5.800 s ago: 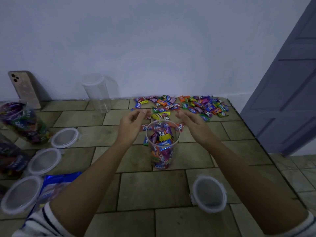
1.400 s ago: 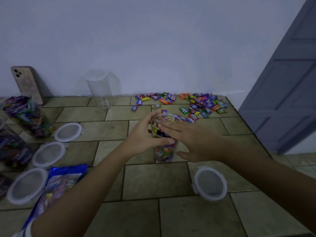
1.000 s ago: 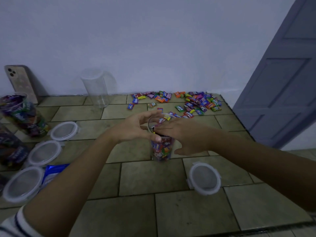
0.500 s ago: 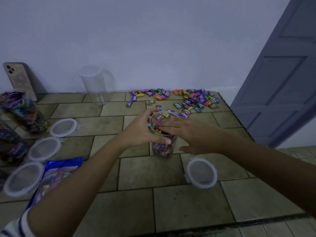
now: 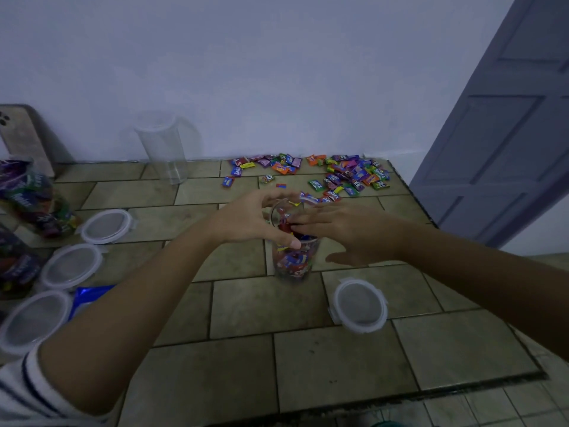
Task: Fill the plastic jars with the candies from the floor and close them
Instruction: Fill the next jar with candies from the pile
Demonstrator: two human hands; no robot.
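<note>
A clear plastic jar (image 5: 294, 261), mostly full of wrapped candies, stands on the tiled floor in the middle. My left hand (image 5: 249, 220) curls round its rim from the left, thumb on the near side. My right hand (image 5: 345, 229) lies flat over the jar's mouth, fingers straight, pressing on the candies. Loose candies (image 5: 348, 175) are scattered by the wall behind the jar. A round clear lid (image 5: 360, 305) lies on the floor to the jar's near right. An empty jar (image 5: 164, 149) stands by the wall.
Three more lids (image 5: 69, 266) lie in a row at the left, beside filled jars (image 5: 34, 200) and a blue candy bag (image 5: 89, 295). A phone (image 5: 21, 134) leans on the wall at far left. A grey door (image 5: 508, 118) stands at the right.
Both hands came from the candy pile onto the jar. The left now holds the rim and the right presses on top. Fewer candies lie near the jar. The view shifted slightly.
</note>
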